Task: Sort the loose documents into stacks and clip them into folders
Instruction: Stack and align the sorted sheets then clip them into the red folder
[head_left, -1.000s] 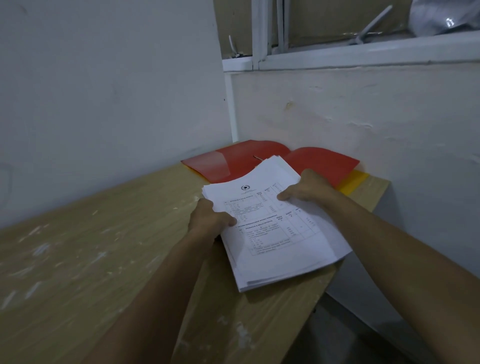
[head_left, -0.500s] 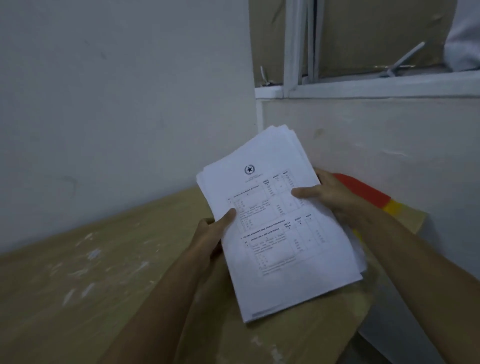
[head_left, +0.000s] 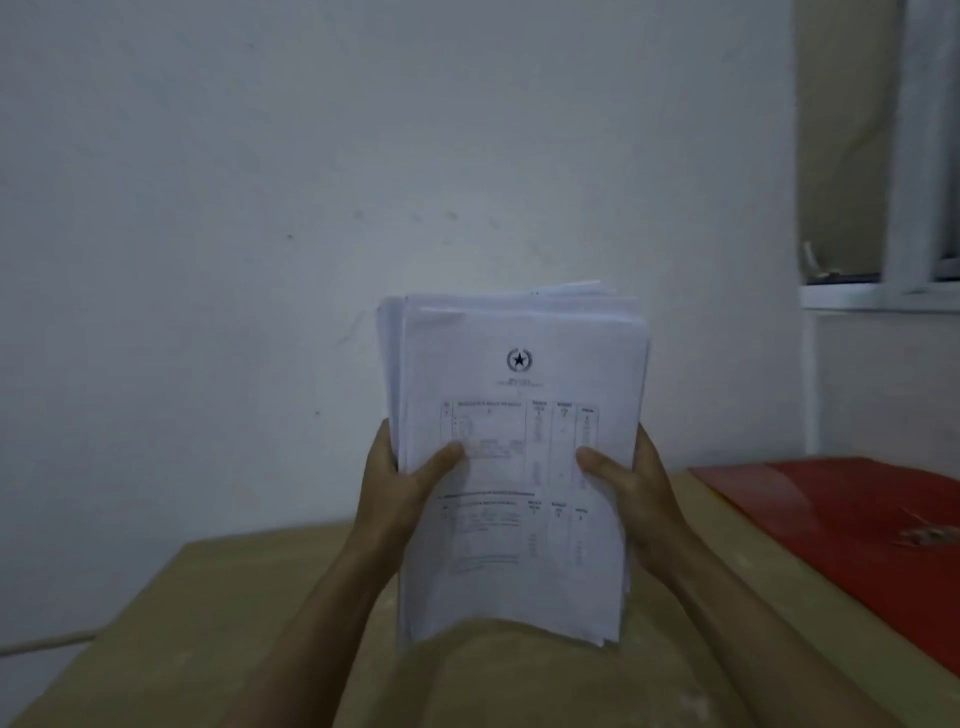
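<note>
wooden table | both hands' fingers grip paper stack upright | red folder right

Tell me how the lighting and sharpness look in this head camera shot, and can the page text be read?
Head view: dim, bluish, flat light, no glare; the stack of printed documents is soft, so only its star emblem and table outlines show, the text unreadable; the red folder at the right edge and the wooden table look smeared.

Wooden table, red folder lying on it
</note>
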